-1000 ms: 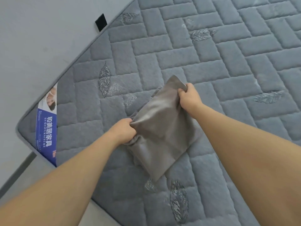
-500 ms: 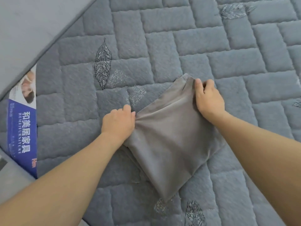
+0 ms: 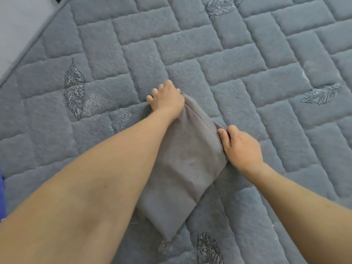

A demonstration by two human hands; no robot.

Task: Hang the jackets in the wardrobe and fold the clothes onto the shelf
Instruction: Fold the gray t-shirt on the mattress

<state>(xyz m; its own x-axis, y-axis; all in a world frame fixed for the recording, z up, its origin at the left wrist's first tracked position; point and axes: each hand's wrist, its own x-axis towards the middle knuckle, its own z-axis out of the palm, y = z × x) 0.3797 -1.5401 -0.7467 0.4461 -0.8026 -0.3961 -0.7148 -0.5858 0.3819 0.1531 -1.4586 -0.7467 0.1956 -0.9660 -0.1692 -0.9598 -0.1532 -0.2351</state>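
You are looking down on a grey quilted mattress (image 3: 247,60), stitched in a brick pattern with embroidered leaf motifs (image 3: 74,90). Pale grey floor (image 3: 21,25) shows beyond its rounded corner, upper left.

The cloth (image 3: 182,168) is plain taupe-grey, with no print. The mattress (image 3: 247,54) under it is blue-grey plush, quilted in a brick-like pattern of offset rectangles. Leaves are stitched on it in dark and silvery thread: one at the left (image 3: 74,92), one at the right (image 3: 322,94), one near (image 3: 208,248). A strip of blue (image 3: 1,195) shows at the left edge. The floor (image 3: 17,25) at far left is pale grey.
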